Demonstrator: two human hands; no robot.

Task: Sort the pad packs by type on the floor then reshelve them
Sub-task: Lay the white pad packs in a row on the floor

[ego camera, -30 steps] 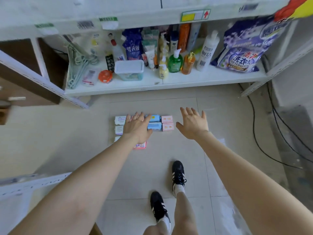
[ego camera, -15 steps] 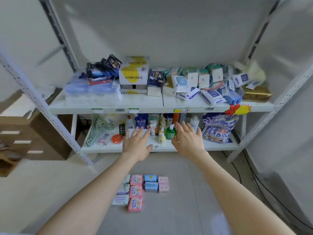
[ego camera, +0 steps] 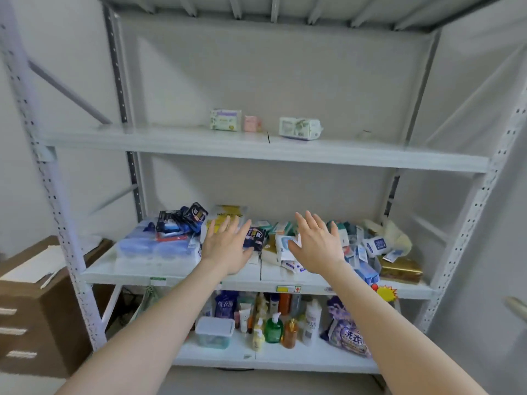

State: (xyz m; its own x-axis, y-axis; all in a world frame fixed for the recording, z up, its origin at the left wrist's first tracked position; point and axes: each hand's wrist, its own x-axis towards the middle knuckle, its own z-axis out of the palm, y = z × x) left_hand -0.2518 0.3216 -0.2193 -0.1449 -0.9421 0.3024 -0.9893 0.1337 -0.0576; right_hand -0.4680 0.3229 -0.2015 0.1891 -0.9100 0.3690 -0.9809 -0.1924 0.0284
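My left hand (ego camera: 226, 246) and my right hand (ego camera: 318, 246) are both raised with fingers spread and hold nothing, in front of the middle shelf (ego camera: 171, 276). On the upper shelf (ego camera: 171, 142) stand a white-and-purple pad pack (ego camera: 225, 120), a small pink pack (ego camera: 252, 123) and a white-and-green pack (ego camera: 300, 128). The sorted packs on the floor are out of view.
The middle shelf holds blue tissue bundles (ego camera: 154, 246), dark packets (ego camera: 182, 219), several small white and blue packs (ego camera: 373, 245) and a gold box (ego camera: 400, 269). Bottles (ego camera: 273, 327), a lidded tub (ego camera: 214, 332) and a detergent bag (ego camera: 349, 336) fill the bottom shelf. A brown drawer cabinet (ego camera: 31, 315) stands left.
My view has tilted up from the floor to the shelving. Both hands rose with it from over the floor packs to middle-shelf height, still holding nothing.
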